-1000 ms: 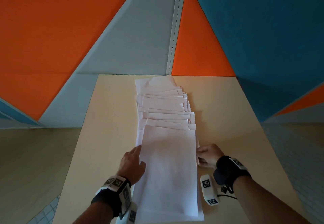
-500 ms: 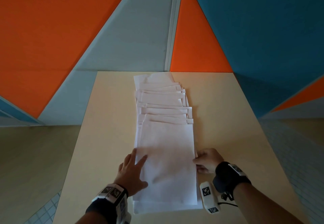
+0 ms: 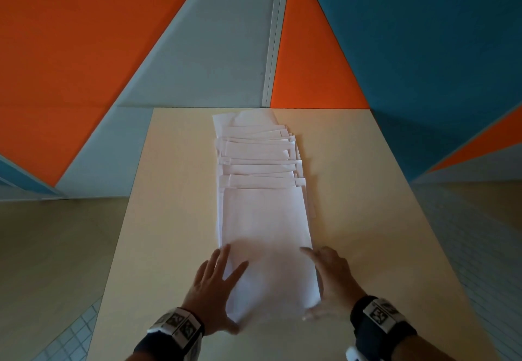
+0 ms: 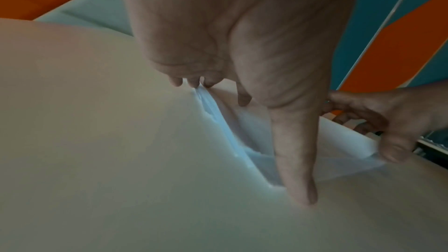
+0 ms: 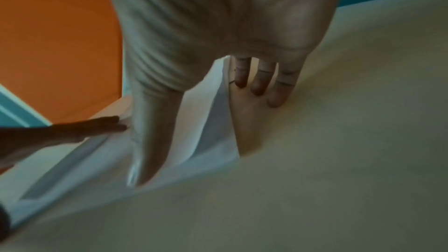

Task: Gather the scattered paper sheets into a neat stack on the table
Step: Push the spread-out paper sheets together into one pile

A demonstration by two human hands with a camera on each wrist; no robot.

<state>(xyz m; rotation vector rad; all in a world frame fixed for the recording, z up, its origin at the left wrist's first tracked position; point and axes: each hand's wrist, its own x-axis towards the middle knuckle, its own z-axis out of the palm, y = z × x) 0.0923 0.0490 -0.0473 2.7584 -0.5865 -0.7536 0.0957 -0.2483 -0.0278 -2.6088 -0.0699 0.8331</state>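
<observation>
White paper sheets point(image 3: 262, 219) lie in a long overlapping row down the middle of the pale table point(image 3: 367, 191), the nearest sheet on top. My left hand point(image 3: 217, 281) lies flat with spread fingers against the left edge of the near sheets. My right hand point(image 3: 330, 278) is flat at their right edge. In the left wrist view the left fingertips point(image 4: 194, 83) touch the paper sheets' point(image 4: 254, 131) edge. In the right wrist view the right thumb point(image 5: 150, 141) lies on the paper sheets point(image 5: 208, 122), while the right fingers point(image 5: 259, 81) rest on the table.
Orange, grey and teal wall panels point(image 3: 197, 64) rise right behind the table's far edge. The table drops off to the floor point(image 3: 56, 247) on the left and to another floor area on the right. Bare tabletop flanks the paper row on both sides.
The near end of the paper row has slid away from me. My right hand went from curled at the paper's edge to flat with straight fingers. My left hand spread its fingers.
</observation>
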